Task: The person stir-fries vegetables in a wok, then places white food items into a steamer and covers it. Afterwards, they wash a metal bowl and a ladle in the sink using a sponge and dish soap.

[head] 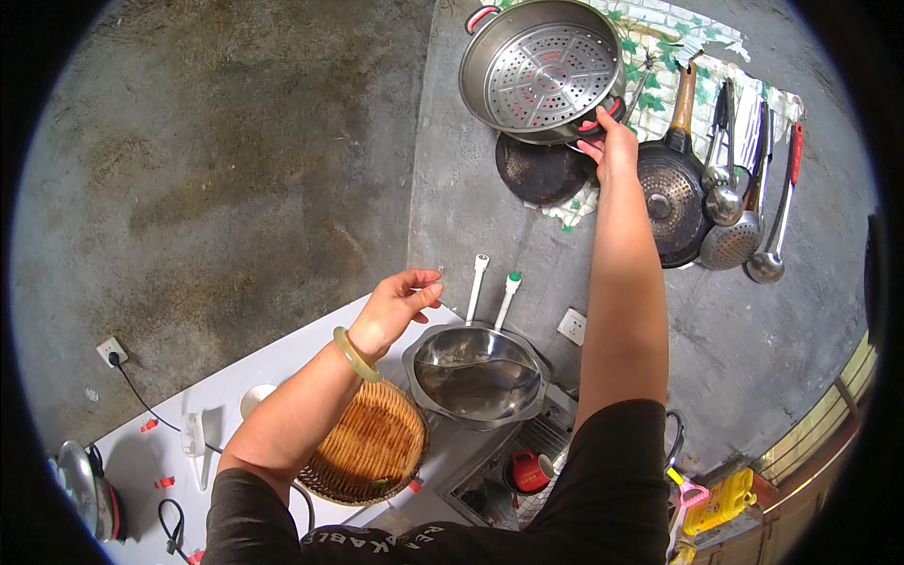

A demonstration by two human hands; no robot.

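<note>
High up against the wall, my right hand (609,145) grips one red-and-black side handle of a metal steamer pot (471,85). Its perforated base faces me, and a second handle (482,19) sticks out at the upper left. Lower down, my left hand (399,307) is in the air with nothing in it, fingers bent and slightly apart. A pale bangle (353,355) circles that wrist. Below and right of this hand stands a divided stainless steel hot pot (477,381). Under my left forearm lies a round wicker basket (385,438), partly hidden by the arm.
A dark pan (660,198), ladles (766,265) and a skimmer (731,244) hang on the right wall. Two white pipes (477,289) rise behind the hot pot. A red mug (530,472) sits in the sink area. An electric pot (85,487) and cables occupy the white counter (233,388).
</note>
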